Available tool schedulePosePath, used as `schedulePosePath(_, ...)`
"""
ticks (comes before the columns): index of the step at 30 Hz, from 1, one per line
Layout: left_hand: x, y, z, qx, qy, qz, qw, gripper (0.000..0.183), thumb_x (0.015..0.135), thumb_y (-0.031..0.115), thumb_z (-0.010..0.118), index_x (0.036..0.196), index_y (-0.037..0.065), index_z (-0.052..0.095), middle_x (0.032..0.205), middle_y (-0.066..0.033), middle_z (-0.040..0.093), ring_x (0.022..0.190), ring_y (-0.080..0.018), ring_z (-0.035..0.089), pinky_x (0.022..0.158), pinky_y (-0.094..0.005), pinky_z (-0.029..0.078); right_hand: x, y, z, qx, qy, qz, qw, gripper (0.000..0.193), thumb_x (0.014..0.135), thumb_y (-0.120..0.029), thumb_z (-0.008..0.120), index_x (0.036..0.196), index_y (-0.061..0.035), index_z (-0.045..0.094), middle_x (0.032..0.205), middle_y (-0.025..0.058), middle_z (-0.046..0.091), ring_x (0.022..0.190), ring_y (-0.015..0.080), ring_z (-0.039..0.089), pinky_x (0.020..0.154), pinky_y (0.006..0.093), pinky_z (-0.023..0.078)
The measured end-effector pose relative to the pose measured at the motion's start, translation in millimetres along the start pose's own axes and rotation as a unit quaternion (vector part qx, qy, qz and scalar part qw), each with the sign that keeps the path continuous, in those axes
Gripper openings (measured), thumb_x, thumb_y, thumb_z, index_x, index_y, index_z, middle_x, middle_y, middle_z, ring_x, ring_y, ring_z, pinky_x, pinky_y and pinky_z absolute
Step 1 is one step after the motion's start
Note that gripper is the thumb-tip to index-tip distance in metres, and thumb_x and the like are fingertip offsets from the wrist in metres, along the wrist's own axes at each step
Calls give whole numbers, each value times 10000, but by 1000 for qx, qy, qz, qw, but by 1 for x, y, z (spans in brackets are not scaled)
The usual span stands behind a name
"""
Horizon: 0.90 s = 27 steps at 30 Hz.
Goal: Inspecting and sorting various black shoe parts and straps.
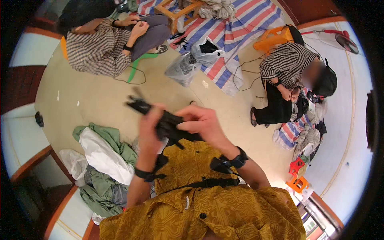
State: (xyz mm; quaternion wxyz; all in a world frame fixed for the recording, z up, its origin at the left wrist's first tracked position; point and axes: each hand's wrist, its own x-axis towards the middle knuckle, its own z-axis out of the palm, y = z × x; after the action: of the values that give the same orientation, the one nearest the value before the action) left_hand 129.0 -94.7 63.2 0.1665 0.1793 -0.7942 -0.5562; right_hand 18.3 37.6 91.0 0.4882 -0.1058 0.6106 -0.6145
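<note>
A bundle of black strap-like pieces [168, 125] is held up in front of my chest, its loose ends sticking out to the upper left and hanging below. Wrapped round its left part, my left hand [149, 130] is closed and somewhat blurred by motion. My right hand [205, 125] is closed too, thumb and fingers pinching the bundle's right side. Exactly what kind of pieces these are does not show clearly. Black bands circle both my wrists.
Green cloth [108, 138] and a white sack [105, 154] lie at lower left. Plastic bags with black contents [182, 69] rest beside a striped tarp [256, 16]. One person [100, 48] sits at far left, another [290, 64] at right, near an orange stool [272, 39] and cables.
</note>
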Motion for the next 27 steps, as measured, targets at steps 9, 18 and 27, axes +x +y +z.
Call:
schedulePosePath(9,39,14,-11,-289,98,-206,930,181,825,197,495,925,56,548,766,-16,526,706,-93,529,544,-219,427,12,-1,-7,25,77,-84,993,217,704,-39,586,919,-7,588,669,-4,558,577,43,486,507,191,378)
schedulePosePath(18,36,50,20,-460,7,-321,828,142,818,137,514,885,15,541,795,-36,555,691,-92,545,616,-215,454,-17,-8,-21,25,123,-94,988,242,683,-13,623,922,-6,589,744,11,586,668,38,509,596,171,406)
schedulePosePath(27,-12,36,29,-480,-31,-372,794,163,811,116,514,933,9,491,832,-73,549,720,-157,567,632,-278,496,-35,13,2,-1,102,-50,994,234,644,39,639,872,-5,609,669,-37,553,593,19,458,529,158,368)
